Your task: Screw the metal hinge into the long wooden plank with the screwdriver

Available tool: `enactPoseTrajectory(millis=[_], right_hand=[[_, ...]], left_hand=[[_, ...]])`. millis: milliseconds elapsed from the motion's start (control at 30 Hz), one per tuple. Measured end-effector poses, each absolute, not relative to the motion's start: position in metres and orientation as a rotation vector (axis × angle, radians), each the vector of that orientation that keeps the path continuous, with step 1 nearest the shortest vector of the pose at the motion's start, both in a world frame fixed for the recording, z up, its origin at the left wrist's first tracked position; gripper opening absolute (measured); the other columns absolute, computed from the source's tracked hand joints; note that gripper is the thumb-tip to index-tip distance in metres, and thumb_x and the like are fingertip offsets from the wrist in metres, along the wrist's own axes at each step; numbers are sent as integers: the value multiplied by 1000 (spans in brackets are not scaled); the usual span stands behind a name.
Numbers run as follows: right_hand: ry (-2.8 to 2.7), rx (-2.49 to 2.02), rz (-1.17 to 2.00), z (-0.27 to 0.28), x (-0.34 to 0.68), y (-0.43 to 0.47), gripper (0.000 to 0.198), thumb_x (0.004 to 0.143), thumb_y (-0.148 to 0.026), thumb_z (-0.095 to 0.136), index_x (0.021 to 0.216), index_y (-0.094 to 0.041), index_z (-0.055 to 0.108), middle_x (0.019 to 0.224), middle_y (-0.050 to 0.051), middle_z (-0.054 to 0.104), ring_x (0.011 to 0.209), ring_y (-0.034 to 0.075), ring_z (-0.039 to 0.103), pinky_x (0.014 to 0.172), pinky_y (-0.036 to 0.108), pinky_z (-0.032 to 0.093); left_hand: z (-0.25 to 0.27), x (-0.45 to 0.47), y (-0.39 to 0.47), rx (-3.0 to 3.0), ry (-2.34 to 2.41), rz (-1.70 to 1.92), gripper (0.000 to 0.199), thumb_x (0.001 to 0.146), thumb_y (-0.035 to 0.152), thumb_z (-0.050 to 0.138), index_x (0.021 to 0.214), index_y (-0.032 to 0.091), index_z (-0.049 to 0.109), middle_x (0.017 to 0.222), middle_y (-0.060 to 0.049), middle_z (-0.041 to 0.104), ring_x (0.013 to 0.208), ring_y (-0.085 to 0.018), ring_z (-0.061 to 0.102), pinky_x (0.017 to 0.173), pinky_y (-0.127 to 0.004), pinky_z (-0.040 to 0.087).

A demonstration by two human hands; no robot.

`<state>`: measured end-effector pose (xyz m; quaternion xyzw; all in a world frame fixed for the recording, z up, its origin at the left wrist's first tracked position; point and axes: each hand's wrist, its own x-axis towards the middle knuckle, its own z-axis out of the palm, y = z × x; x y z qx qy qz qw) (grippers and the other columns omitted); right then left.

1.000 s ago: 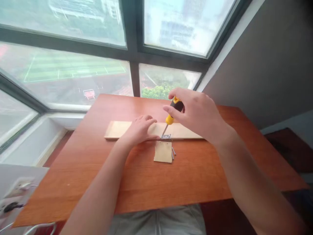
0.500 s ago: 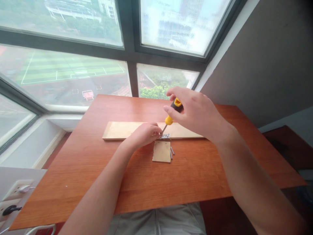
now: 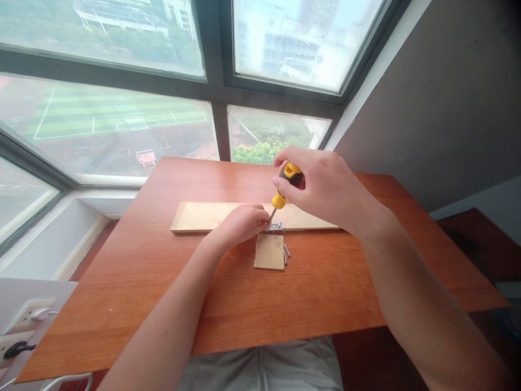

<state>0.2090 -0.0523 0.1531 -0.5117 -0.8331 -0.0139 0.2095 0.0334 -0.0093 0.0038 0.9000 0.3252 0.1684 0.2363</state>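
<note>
— Gripping a yellow-and-black screwdriver (image 3: 286, 184), the person's right hand (image 3: 321, 187) is wrapped tight around the handle, fingers curled fully closed, above the far middle of an orange-brown table (image 3: 142, 282). Where does the tip land?

— On a small metal hinge (image 3: 275, 227) at the near edge of a long pale wooden board (image 3: 195, 216), which lies flat across the table. The shaft leans down and to the left from the handle to the hinge.

— And the left hand (image 3: 240, 222)?

— Resting on the board just left of the hinge, fingers bent, fingertips pinched close against the screwdriver's shaft near its tip. Whether a screw sits between them is too small to tell.

— What lies beside the work?

— A small square wooden piece (image 3: 269, 252) sits flat on the table, just in front of the hinge and touching or nearly touching it. Loose screws (image 3: 286, 252) lie just beside its right edge.

— The setting?

— The table stands against large dark-framed windows (image 3: 215, 117) looking over a green sports field. A grey wall (image 3: 448, 98) rises at right. At lower left, a white power strip (image 3: 24, 320) holds a black plug and a white one. Both forearms reach in from the bottom of the frame, over grey trousers (image 3: 260, 369).
</note>
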Motion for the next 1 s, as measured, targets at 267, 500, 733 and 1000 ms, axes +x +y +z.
enactPoseTrajectory(millis=[267,500,733,1000], right_hand=[[-2359,-1158,85,156,214,-52,34,77,-7,51,110,-15,60,99,4,66,84,16,59,73,28,44],[-2319,-1257,44,158,216,-53,30,82,-16,54,111,-18,60,98,3,66,79,17,58,71,30,43],[-2231,-1350,0,162,222,-53,29,85,-22,57,113,-24,59,100,3,66,80,19,58,75,34,47],[-2046,-1322,44,162,237,-61,31,90,-28,53,120,-28,56,103,4,61,88,20,60,75,36,53]], left_hand=[[3,35,-8,2486,920,473,17,85,19,57,70,17,64,80,-3,63,69,-13,57,62,-23,39],[4,36,-9,2494,958,471,15,86,21,57,75,18,66,81,-2,65,69,-13,58,62,-23,40],[5,37,-11,2417,956,563,17,89,26,56,79,18,66,84,-2,65,68,-13,58,64,-24,42],[11,41,-16,2250,917,597,12,88,24,59,81,18,67,82,-2,68,71,-12,59,65,-24,44]])
